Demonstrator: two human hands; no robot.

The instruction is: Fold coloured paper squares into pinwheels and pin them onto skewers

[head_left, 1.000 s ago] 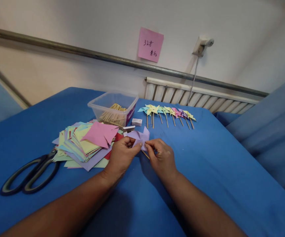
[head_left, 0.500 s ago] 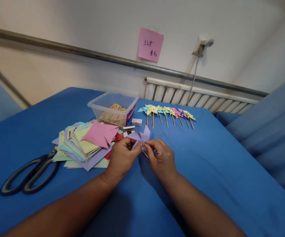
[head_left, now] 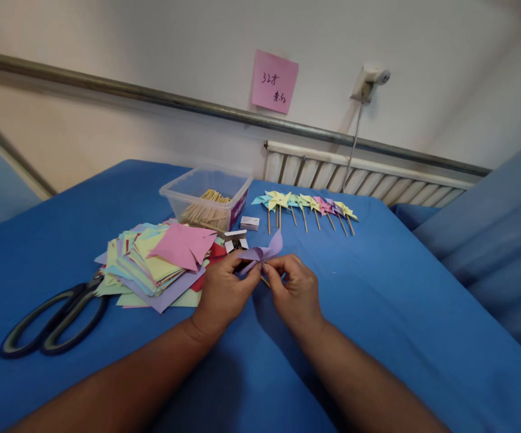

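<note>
Between my hands is a purple paper pinwheel (head_left: 273,248), its curled blades sticking up above my fingers. My left hand (head_left: 226,287) pinches it from the left side, thumb against its centre. My right hand (head_left: 295,287) closes on the same centre from the right, and a short piece of wooden stick (head_left: 265,281) shows just below the fingertips. The exact join of paper and stick is hidden by my fingers. Just behind my left hand, a small opened box (head_left: 237,242) holds dark little pieces that are too small to name.
Left of my hands lies a pile of coloured paper (head_left: 152,258), with large scissors (head_left: 57,316) beside it. Behind stands a clear plastic tub (head_left: 206,180) of wooden sticks, near a small closed box (head_left: 250,224). Finished pinwheels (head_left: 305,204) line the blue table's (head_left: 377,313) far side.
The purple pinwheel has tilted and turned between my fingers, its upper blade now leaning further right. Both hands stay in nearly the same place.
</note>
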